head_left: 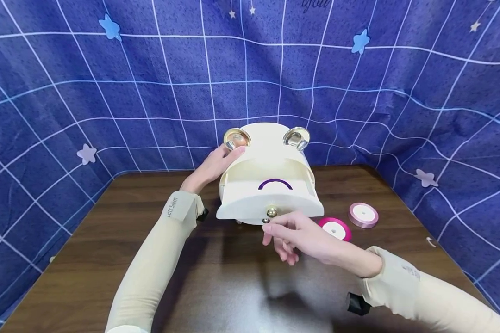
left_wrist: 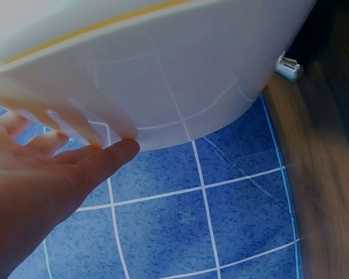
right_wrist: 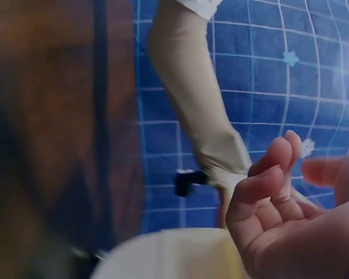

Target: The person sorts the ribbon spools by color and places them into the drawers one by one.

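A white storage box (head_left: 266,134) with two gold, ear-like cups stands at the back middle of the table. Its upper drawer (head_left: 237,196) is pulled out, showing a purple curved band (head_left: 275,181) inside. On the drawer's front is a gold knob (head_left: 271,211), and a smaller knob (head_left: 265,221) sits just below. My left hand (head_left: 214,164) rests against the box's left side, fingertips touching the glossy wall in the left wrist view. My right hand (head_left: 304,233) is beside the smaller knob, fingers loosely bent; in the right wrist view nothing shows between thumb and forefinger.
Right of the box lie a magenta ribbon spool (head_left: 335,229) and a pink ribbon spool (head_left: 363,215). The brown wooden table (head_left: 150,199) meets a blue gridded curtain (head_left: 158,101) at the back and sides. A small pale curved scrap (head_left: 431,242) lies near the right edge.
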{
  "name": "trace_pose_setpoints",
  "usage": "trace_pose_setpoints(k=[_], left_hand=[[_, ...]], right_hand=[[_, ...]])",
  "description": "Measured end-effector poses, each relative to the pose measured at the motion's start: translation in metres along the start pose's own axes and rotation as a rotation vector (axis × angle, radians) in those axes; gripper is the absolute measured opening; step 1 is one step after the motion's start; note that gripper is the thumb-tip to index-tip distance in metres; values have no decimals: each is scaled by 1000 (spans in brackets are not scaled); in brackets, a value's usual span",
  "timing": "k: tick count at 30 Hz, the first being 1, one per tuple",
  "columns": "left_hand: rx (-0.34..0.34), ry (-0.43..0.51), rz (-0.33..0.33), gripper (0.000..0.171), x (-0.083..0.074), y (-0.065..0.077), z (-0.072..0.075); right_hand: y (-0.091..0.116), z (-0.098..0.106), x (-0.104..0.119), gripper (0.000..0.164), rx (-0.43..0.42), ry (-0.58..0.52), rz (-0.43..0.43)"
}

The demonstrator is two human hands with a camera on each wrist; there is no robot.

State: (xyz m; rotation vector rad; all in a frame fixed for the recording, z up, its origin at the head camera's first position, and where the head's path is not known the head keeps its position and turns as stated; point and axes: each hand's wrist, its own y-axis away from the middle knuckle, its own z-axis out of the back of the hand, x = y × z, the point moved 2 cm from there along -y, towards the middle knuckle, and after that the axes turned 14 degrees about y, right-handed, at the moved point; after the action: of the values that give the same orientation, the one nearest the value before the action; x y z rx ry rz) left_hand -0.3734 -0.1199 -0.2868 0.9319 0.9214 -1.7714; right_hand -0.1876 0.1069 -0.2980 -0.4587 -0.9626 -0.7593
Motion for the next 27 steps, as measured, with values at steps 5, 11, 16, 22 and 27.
trace_pose_setpoints(k=[5, 11, 16, 22, 27], left_hand=[[6, -4, 2, 69, -1, 1, 1], [18, -1, -5, 68, 0, 0, -1], [16, 7, -26, 68, 0, 0, -2], [20, 14, -21, 70, 0, 0, -2], [12, 10, -17, 71, 1, 0, -1]], right_hand=[[-9, -8, -13, 52, 27, -304, -160], [-16, -8, -14, 49, -24, -467, -160], [-19, -8, -14, 45, -63, -478, -166], [-25, -2, -18, 45, -86, -471, -168], [-32, 3, -20, 46, -98, -467, -183]])
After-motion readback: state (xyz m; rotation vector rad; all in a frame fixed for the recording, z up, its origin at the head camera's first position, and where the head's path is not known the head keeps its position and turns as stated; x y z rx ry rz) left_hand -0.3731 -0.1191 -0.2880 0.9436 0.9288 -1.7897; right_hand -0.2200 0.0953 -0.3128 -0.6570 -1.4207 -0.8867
